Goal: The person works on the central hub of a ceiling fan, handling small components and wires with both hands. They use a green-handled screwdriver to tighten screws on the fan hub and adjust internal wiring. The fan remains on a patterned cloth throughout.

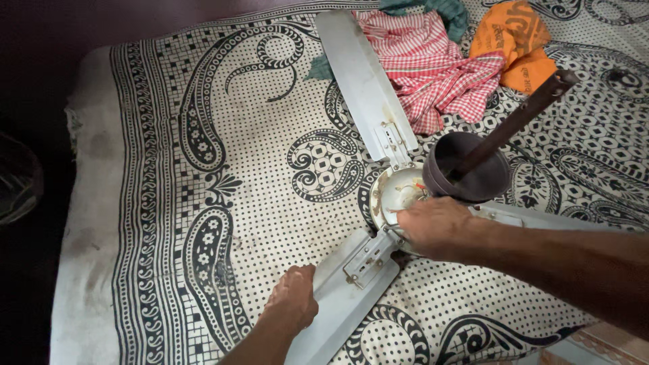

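A ceiling fan lies on a patterned black-and-white cloth (223, 223). Its round white motor hub (394, 190) sits at centre right, with a brown cup-shaped canopy (473, 182) and a brown down rod (520, 118) rising up to the right. One grey blade (362, 78) points away, another grey blade (338, 304) points toward me. My left hand (292, 297) grips the near blade's edge. My right hand (436, 226) rests on the hub's near side, by the blade bracket (368, 257); what its fingers hold is hidden.
A red-and-white checked cloth (433, 71), an orange cloth (517, 40) and a teal cloth (439, 10) lie bunched at the back right. The cloth's worn left edge (81, 223) borders a dark floor (27, 88). A third blade (541, 220) runs right under my forearm.
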